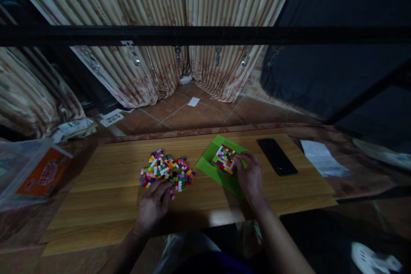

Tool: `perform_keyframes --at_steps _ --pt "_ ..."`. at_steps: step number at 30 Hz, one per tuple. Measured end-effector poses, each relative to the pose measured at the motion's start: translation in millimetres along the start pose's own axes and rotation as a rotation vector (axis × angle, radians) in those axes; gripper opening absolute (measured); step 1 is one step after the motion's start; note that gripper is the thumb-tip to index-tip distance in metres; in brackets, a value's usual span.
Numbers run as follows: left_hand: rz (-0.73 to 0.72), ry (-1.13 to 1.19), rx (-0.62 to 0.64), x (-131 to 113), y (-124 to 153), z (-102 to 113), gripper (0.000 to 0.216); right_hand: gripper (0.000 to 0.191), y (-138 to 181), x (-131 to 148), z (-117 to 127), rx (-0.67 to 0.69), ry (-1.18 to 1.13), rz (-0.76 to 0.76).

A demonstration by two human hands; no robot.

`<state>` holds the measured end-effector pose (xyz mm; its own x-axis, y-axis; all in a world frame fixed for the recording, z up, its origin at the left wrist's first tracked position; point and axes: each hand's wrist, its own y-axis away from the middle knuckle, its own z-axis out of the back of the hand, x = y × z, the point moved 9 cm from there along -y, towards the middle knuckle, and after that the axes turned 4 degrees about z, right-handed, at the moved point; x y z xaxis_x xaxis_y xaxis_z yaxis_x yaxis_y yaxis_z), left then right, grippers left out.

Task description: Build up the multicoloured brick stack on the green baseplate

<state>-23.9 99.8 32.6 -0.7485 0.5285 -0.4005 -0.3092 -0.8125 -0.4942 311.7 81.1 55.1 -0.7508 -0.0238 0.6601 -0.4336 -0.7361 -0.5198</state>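
At lower centre-left of the frame, the left hand (pixel 152 205) is curled, fingertips close together at the near edge of a loose heap of small, multicoloured plastic bricks (pixel 163 169); whether it pinches one, cannot tell. Right of centre, the right hand (pixel 251 176) has thumb and fingers drawn narrow at the right side of a low, squarish block of multicoloured plastic bricks (pixel 224 158); a brick between them cannot be confirmed. Block sits on a studded, bright-green plastic baseplate (pixel 207 156), slanted on a long, wood-grain table (pixel 96 192).

Progress (judged): block well begun, top largely covered; many bricks lie unattached in the heap and much of the baseplate is bare.

Right of baseplate: black, rectangular phone (pixel 276 157), no brand legible. Left edge: orange printed panel (pixel 45 171) at a translucent plastic bin (pixel 9 171); pale lettering unreadable. Farther, upper left of centre, floor: white card (pixel 111 118) with black code-like print, undecipherable.
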Motion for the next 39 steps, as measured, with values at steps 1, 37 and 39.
perform_keyframes --at_steps 1,37,39 --pt "-0.001 -0.003 -0.002 0 0 0 0.019 0.032 -1 -2 -2 0.001 0.003 -0.003" --pt "0.045 0.044 0.028 -4 -2 3 0.020 0.043 8 -54 2 -0.196 -0.511 -0.423" --pt "0.052 0.049 0.032 -4 -2 3 0.020 0.040 15 -52 9 -0.228 -0.510 -0.425"
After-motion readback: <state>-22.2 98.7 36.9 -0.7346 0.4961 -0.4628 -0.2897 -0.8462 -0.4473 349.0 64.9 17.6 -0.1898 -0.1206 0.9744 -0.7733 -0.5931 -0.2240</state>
